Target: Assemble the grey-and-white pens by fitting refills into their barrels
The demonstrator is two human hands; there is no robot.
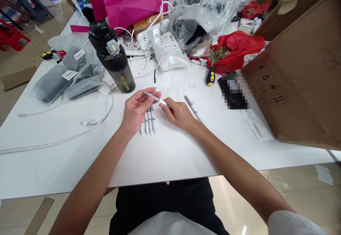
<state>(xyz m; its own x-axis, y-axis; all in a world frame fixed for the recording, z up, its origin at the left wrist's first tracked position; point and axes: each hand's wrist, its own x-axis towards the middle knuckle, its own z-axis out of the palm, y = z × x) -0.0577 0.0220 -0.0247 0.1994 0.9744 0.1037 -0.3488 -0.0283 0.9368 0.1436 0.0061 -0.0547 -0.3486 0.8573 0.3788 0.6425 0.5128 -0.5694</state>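
Between my two hands is a white and grey pen (156, 98), held above the table with its pointed tip towards the upper left. My left hand (137, 108) pinches it near the tip between thumb and fingers. At its other end, my right hand (178, 113) grips it with thumb and forefinger. Below, several similar pens (149, 123) lie side by side on the white table (170, 160), their upper ends partly hidden by my left hand. Another pen (194, 108) rests slantwise just beyond my right hand.
A black bottle (113, 59) stands behind my left hand. Bagged items (57, 82) and a white cable (105, 116) lie at left. Behind are a power strip (149, 37) and a white packet (170, 53). To the right are a screwdriver (210, 75) and a large cardboard box (298, 75).
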